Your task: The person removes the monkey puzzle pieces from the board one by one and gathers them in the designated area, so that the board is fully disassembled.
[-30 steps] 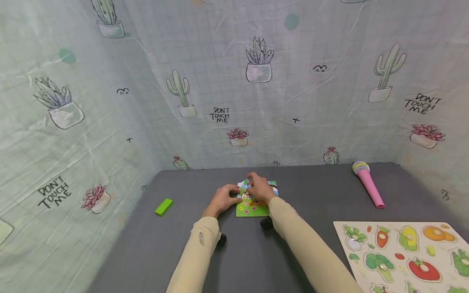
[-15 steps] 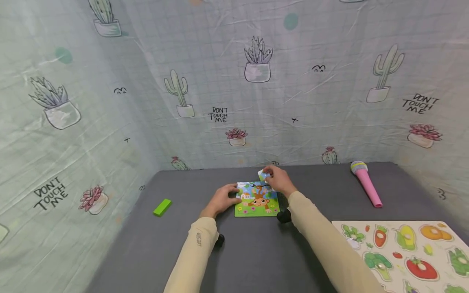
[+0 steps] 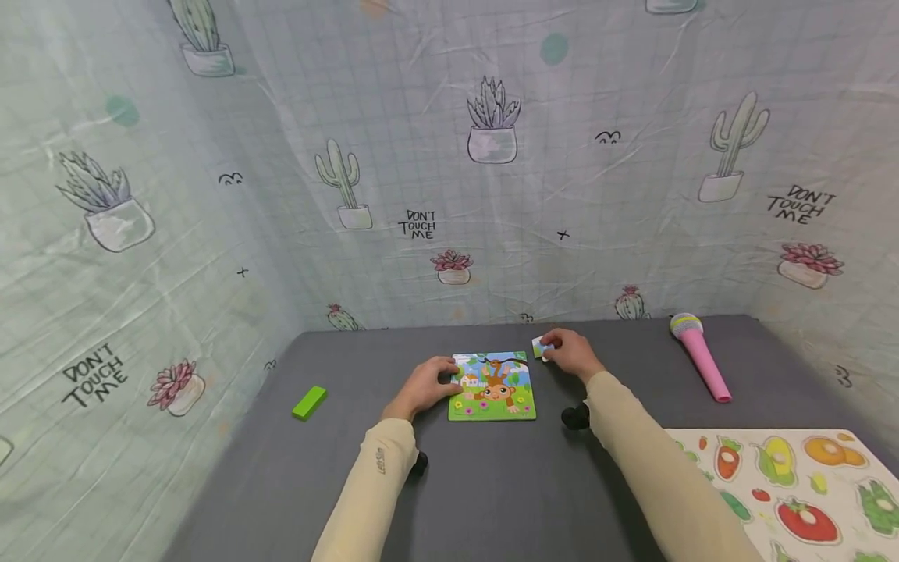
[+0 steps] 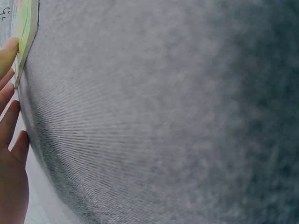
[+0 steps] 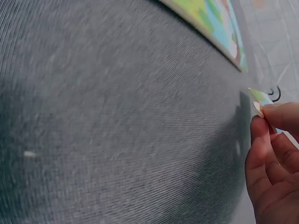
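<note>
A square jigsaw puzzle [image 3: 492,412] with a monkey, a house and flowers lies on the grey table in the head view. My left hand [image 3: 421,386] rests at its left side, the thumb and fingertips on the edge; the left wrist view shows the fingers [image 4: 10,123] fairly straight beside the board [image 4: 29,23]. To the right of the puzzle, my right hand [image 3: 576,353] pinches a small puzzle piece [image 3: 538,347] with blue and green print. In the right wrist view, thumb and fingertips hold this piece [image 5: 261,97], apart from the board's corner.
A green block [image 3: 310,403] lies on the left of the table. At the back right is a pink toy microphone [image 3: 705,362]. A vegetable peg board [image 3: 769,445] covers the front right, partly behind the right sleeve. A printed cloth [image 3: 534,265] hangs behind the table.
My right hand has lifted from the puzzle and moved right with the puzzle piece, uncovering the monkey picture. The left hand has stayed at the puzzle's left edge.
</note>
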`<action>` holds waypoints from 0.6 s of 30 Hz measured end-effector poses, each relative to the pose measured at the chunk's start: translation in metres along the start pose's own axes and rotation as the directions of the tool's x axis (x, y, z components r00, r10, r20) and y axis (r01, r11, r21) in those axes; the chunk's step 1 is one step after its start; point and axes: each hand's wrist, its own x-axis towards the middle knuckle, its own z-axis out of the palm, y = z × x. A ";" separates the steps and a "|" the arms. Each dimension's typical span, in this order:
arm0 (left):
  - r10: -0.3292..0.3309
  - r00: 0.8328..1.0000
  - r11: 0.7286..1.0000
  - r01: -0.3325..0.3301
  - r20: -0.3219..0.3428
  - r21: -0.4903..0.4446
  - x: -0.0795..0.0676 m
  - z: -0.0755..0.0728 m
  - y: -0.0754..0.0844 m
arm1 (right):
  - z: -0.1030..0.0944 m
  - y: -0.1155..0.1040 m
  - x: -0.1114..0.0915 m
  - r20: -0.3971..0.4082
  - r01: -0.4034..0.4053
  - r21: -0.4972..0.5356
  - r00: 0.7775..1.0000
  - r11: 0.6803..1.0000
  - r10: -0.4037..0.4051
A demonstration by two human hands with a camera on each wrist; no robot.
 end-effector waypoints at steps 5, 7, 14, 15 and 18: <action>-0.003 1.000 1.000 0.003 -0.002 -0.011 0.000 0.001 -0.001 | 0.003 0.003 0.002 0.018 -0.034 -0.005 0.999 0.999 0.034; -0.014 1.000 1.000 0.014 -0.003 -0.025 -0.001 0.002 -0.001 | 0.005 0.003 0.002 0.022 -0.037 -0.007 0.999 0.999 0.037; -0.038 0.999 0.999 0.038 0.013 0.002 -0.005 0.001 -0.003 | 0.012 0.001 -0.002 0.010 -0.043 -0.005 0.999 0.999 0.044; -0.038 0.999 0.999 0.038 0.015 0.004 -0.004 0.001 -0.003 | 0.012 0.001 -0.002 0.003 -0.038 -0.004 0.999 0.999 0.038; -0.021 1.000 1.000 0.021 0.011 0.004 -0.001 0.003 -0.002 | 0.010 0.003 -0.004 -0.035 -0.031 0.010 0.999 0.999 0.032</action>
